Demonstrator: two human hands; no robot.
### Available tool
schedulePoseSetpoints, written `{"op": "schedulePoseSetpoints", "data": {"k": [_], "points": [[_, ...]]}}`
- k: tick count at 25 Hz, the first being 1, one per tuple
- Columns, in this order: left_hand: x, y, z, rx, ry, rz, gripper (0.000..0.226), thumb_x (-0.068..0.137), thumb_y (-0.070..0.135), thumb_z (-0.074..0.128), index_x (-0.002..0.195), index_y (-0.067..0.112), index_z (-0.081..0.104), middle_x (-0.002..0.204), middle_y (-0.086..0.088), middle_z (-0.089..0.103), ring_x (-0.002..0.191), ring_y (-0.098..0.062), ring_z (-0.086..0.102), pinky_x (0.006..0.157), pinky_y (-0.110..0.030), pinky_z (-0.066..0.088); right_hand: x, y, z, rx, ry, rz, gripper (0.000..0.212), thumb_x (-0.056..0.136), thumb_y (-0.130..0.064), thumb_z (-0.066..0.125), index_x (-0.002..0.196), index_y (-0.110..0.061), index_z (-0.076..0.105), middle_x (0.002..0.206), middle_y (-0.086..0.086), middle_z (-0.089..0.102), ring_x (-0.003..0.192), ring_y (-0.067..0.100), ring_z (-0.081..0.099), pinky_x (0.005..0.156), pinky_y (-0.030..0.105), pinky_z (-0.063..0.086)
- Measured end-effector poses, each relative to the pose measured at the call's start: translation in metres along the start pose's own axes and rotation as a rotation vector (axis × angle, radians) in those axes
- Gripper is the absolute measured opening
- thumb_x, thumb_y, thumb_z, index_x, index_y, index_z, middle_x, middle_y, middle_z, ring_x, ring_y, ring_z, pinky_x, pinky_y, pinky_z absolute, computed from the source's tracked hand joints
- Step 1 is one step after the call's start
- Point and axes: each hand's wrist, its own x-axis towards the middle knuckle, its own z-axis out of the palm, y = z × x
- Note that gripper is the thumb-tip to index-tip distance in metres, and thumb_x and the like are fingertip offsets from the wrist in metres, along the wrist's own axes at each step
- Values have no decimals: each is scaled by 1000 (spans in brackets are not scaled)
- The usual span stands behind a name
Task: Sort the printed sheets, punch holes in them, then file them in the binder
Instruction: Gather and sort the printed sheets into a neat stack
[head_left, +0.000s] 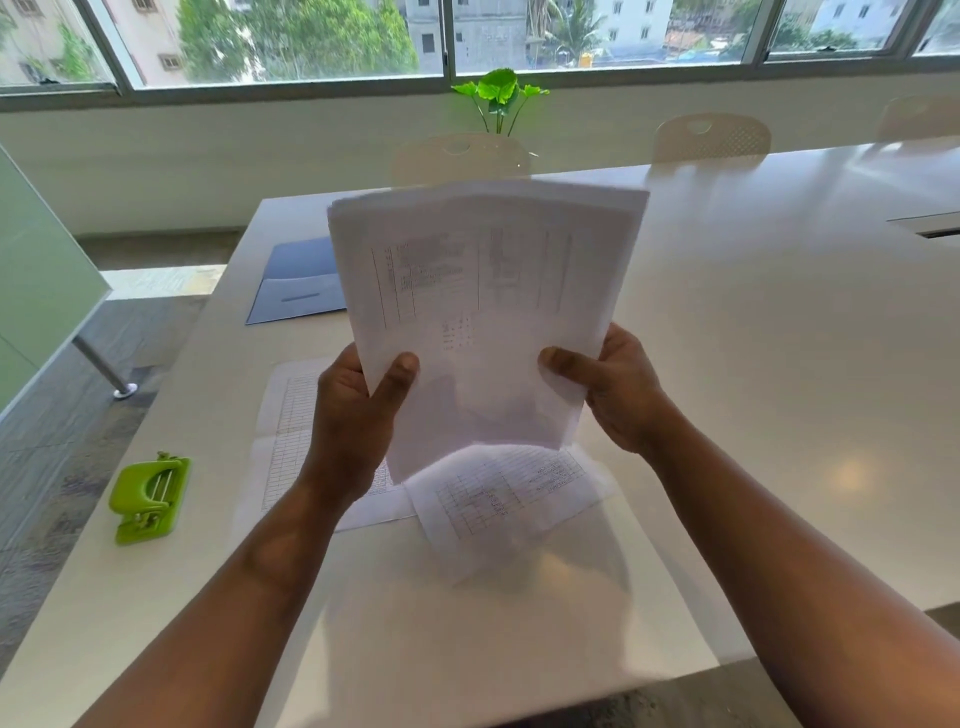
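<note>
Both hands clamp a stack of printed sheets (483, 312) upright above a white table (753, 364), the left hand (358, 410) and right hand (618, 389) each pinching a lower corner, thumbs on the near face and fingers hidden behind. The stack stands on its short edge with its long axis running up and away from the person, top leaning toward the window, printed tables facing the holder; the print is too blurred to read. Its bottom edge hangs just above two loose sheets (498, 499) lying flat on the table near the person, one squared to the table edge, the other skewed.

A green hole punch (149, 499) sits well to the left, near the table's edge and closer to the left hand, its slot facing roughly away from the person. A blue binder (298, 280) lies flat beyond the stack, also to the left.

Sorting appears under way; punching looks not yet begun. Reaching the punch would likely mean swinging the stack leftward and laying it flat.
</note>
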Motion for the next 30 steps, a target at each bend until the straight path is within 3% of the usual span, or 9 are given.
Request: {"op": "schedulePoseSetpoints", "data": {"k": [2,5,8,13,17,21,25,30], "points": [[-8,-10,4,-15,0,-47,24,94,33,71,116,26,64,104,9,74,98,-21,73,77,-36,64,-6,6,2,-128,-6,75,34,80,2,76,111,-11,72,109,9,78,99,28,75,90,47,60],[-15,-10,9,-5,39,-43,23,91,29,71,113,31,64,100,16,74,94,-14,73,77,-38,65,-10,7,8,-286,39,88,30,84,-4,79,110,-16,71,108,8,77,95,24,76,88,45,61],[-10,-7,8,-44,46,-19,25,86,26,78,108,30,67,97,18,76,89,-12,74,72,-31,63,-6,1,6,-279,25,72,31,83,-6,81,112,-12,72,108,10,77,95,28,76,85,43,62],[-21,-11,13,-52,2,-99,34,75,30,87,105,29,70,96,14,77,89,-17,75,70,-34,64,-15,16,2,-289,-41,113,33,81,-8,81,110,-21,71,104,2,78,95,25,75,82,41,62],[-19,-19,8,-39,-25,-105,30,76,25,86,104,28,74,99,7,77,93,-22,74,73,-39,64,-12,20,-1,-119,-71,117,33,75,-12,80,107,-14,74,108,11,77,98,31,73,88,46,60],[-21,-22,7,5,-73,-137,25,88,12,76,108,25,69,98,12,77,95,-18,74,76,-36,64,-15,25,2,-104,-81,107,25,80,-9,77,104,-15,77,110,13,77,98,30,73,88,46,60],[-20,-29,6,38,-69,-130,23,91,15,74,107,31,69,99,14,76,96,-17,72,76,-37,64,-13,26,1,-163,-46,108,18,86,-10,74,104,-13,76,107,15,77,96,32,73,90,50,59],[-14,-28,15,112,20,-184,14,89,16,79,92,27,72,84,14,78,77,-5,74,68,-29,62,-11,22,-2,-267,24,113,11,96,-13,68,100,-6,75,94,11,76,83,25,71,79,41,59]]}}
